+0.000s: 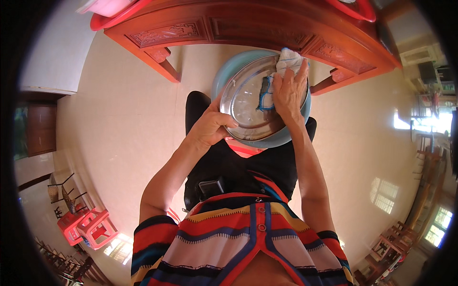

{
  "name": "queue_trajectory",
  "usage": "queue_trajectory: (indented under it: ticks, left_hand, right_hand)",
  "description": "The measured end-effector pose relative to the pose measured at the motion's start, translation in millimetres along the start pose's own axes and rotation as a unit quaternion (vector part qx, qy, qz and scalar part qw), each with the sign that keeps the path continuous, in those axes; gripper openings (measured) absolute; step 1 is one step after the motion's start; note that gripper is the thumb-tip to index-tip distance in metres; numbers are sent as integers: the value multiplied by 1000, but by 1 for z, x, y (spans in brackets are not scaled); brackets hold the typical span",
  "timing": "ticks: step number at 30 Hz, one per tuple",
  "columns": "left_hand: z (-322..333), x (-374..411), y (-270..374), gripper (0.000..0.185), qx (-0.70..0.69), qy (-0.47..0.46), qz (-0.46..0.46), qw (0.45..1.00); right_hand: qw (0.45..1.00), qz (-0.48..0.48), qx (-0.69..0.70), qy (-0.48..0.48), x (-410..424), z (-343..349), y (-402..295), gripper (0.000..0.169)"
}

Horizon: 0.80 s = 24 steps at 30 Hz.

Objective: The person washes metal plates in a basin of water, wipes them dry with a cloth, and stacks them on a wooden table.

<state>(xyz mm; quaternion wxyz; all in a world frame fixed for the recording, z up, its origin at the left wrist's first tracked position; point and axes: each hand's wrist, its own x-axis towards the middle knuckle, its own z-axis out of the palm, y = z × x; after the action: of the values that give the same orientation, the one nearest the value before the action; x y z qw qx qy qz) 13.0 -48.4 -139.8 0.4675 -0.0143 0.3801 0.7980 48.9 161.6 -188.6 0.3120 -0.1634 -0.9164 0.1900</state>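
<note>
A round, shiny metal plate (250,107) is tilted over a light-blue basin (223,73) between my knees. My left hand (214,123) grips the plate's near left rim, thumb on top. Under my right hand (291,91) a white cloth (288,60) with blue stitched edges and a dark patch is pressed against the plate's right side. The fingers of that hand lie spread over the cloth. What the basin holds is hidden by the plate. Part of something red (243,147) shows below the basin.
A carved reddish wooden table (247,32) stands just beyond the basin. Red trays (102,22) sit on its top corners. Red plastic stools (94,228) stand on the tiled floor (125,143) at lower left. Wooden furniture (388,246) lines the lower right.
</note>
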Motion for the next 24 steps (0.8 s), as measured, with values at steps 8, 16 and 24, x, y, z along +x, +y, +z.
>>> queue_trajectory:
  ticks: [8, 16, 24]
  left_hand:
    - [-20, 17, 12, 79, -15, -25, 14, 999]
    - [-8, 6, 23, 86, -15, 38, 42, 998]
    - [-1, -9, 42, 92, -28, 36, 115, 992]
  right_hand:
    - [916, -180, 329, -146, -14, -13, -74, 33]
    - [959, -196, 188, -87, 13, 2, -56, 40]
    - [986, -163, 33, -30, 33, -3, 18, 39]
